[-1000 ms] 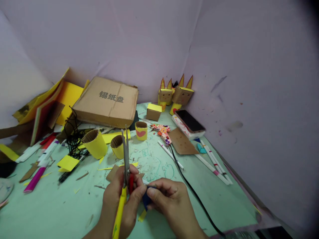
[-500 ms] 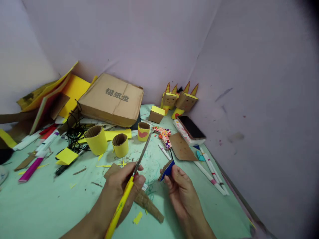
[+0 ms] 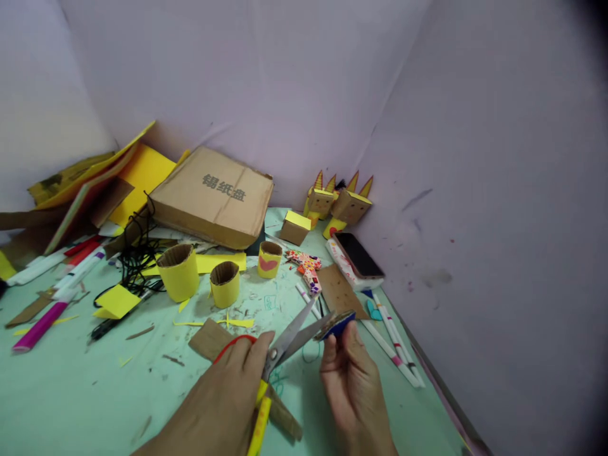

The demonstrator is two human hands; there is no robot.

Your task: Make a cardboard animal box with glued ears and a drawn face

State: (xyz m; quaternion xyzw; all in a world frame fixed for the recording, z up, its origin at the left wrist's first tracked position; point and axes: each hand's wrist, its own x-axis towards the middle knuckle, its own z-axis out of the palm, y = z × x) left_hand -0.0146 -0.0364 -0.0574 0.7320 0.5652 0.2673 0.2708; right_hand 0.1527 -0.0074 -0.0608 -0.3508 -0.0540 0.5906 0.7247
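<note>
My left hand (image 3: 223,392) grips a pair of scissors (image 3: 285,348) with red and yellow on the handles. The blades stand apart and point up and right, one tip at the near edge of a small cardboard piece (image 3: 336,325); I cannot tell whether it touches. That piece has a blue face, and the fingers of my right hand (image 3: 354,373) pinch it from below. Under the scissors lies a brown cardboard scrap (image 3: 209,339), partly covered by my left hand. Another brown strip (image 3: 287,418) shows below the blades.
Yellow cardboard rings (image 3: 178,275) stand mid-table. A large cardboard box (image 3: 213,196) lies behind them, beside tangled black cord (image 3: 137,253) and markers (image 3: 40,326). Eared cardboard figures (image 3: 349,206), a phone (image 3: 358,253), a patterned glue gun (image 3: 308,269) and white pens (image 3: 392,348) are on the right.
The scissors have swung from closed and upright to spread blades near the cardboard piece. My right hand has turned the piece so that its edge faces up. The view has shifted slightly.
</note>
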